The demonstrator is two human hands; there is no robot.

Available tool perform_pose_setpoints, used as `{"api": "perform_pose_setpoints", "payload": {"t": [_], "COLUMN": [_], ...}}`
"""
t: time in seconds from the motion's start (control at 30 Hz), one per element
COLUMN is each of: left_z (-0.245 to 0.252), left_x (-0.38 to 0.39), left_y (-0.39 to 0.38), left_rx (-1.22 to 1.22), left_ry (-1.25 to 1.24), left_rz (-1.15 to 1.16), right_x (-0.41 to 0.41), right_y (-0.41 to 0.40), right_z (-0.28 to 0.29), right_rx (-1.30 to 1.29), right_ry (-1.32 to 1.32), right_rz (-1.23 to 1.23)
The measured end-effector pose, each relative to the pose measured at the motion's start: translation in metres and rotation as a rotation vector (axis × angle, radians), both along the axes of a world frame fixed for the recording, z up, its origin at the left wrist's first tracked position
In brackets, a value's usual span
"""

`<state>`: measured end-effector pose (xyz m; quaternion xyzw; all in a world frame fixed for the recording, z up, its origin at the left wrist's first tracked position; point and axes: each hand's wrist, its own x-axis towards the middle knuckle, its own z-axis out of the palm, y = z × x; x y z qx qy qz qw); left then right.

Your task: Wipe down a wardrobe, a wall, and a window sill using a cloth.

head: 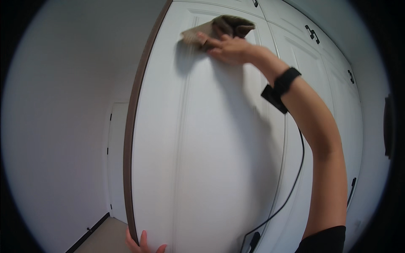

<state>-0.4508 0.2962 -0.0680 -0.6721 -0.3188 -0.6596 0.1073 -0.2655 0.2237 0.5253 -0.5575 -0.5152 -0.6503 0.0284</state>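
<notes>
My right hand (231,49) is raised high, pressing a folded brownish cloth (232,25) against the upper panel of a tall white cabinet door (208,151). The cloth and fingers are slightly blurred. A black strap (286,80) with a small black device (273,98) is around my right wrist. Low at the left, my left hand (144,243) touches the cabinet's brown edge trim (129,139). Its fingers are spread, some on the door face and one left of the trim; the palm is cut off by the bottom of the picture.
A black cable (299,170) hangs beside my right arm, near a black door handle (254,242). More white cabinet doors (307,63) with black handles extend right. To the left are a plain wall (63,126), a white hinged door (118,164) and a dark baseboard (90,232).
</notes>
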Motion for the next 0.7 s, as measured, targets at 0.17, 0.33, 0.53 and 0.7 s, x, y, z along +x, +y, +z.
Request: {"api": "perform_pose_setpoints", "payload": {"t": [0.17, 0.33, 0.53, 0.7], "left_z": [0.000, -0.001, -0.002, -0.017], "left_x": [-0.001, -0.001, -0.004, 0.000], "left_y": [0.002, 0.003, 0.007, 0.011], "left_rx": [-0.018, 0.005, 0.029, -0.043], "left_ry": [-0.003, -0.011, -0.013, 0.000], "left_rz": [-0.012, 0.015, 0.034, 0.016], "right_x": [0.010, 0.041, 0.112, 0.112], "right_y": [-0.023, -0.056, -0.057, -0.062], "right_z": [-0.092, -0.040, 0.076, 0.116], "right_rx": [-0.057, -0.038, 0.147, 0.289], "right_ry": [-0.298, 0.111, 0.282, 0.463], "right_rz": [0.148, -0.062, -0.091, -0.048]}}
